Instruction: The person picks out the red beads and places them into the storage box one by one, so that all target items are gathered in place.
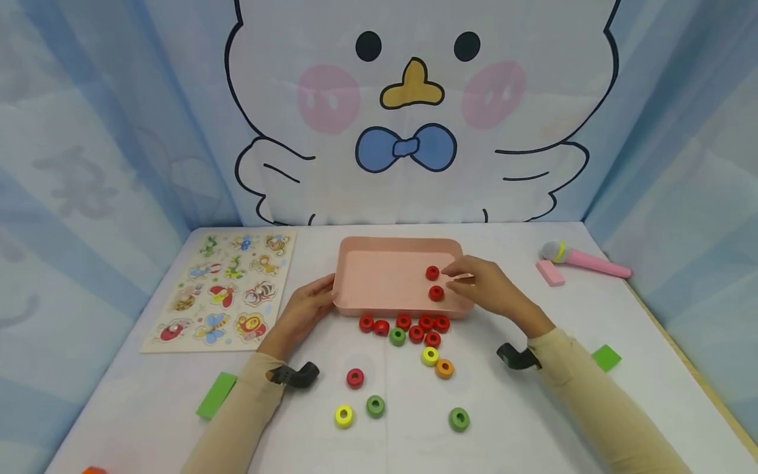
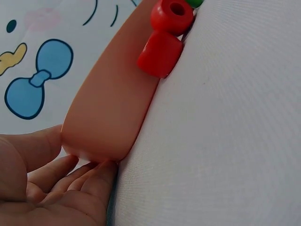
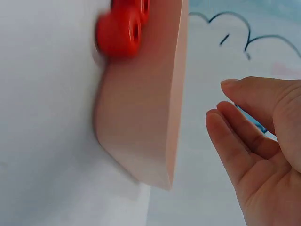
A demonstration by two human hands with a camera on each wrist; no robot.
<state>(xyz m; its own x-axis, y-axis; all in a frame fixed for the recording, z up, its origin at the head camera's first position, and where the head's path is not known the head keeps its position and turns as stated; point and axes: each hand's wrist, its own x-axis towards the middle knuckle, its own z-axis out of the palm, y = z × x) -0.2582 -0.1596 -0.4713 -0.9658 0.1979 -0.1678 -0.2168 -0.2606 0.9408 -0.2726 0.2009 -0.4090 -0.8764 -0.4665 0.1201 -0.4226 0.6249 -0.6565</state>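
Note:
A pink tray (image 1: 379,276) lies mid-table with two red beads (image 1: 432,272) on its right side. My left hand (image 1: 310,303) rests against the tray's left front corner (image 2: 113,103), fingers (image 2: 89,174) fairly straight along its wall. My right hand (image 1: 468,276) hovers over the tray's right edge (image 3: 146,122) beside the red beads, fingers (image 3: 235,117) relaxed and holding nothing. Several red beads (image 1: 404,322) line the tray's front wall, seen close in the left wrist view (image 2: 160,54) and blurred in the right wrist view (image 3: 120,33).
Loose green (image 1: 397,336), yellow (image 1: 429,356), orange (image 1: 445,368) and red (image 1: 354,377) beads lie nearer me. An insect puzzle board (image 1: 225,289) sits left. A pink microphone (image 1: 583,260) and pink block (image 1: 551,272) sit at the right; green blocks (image 1: 216,395) (image 1: 606,357) flank my arms.

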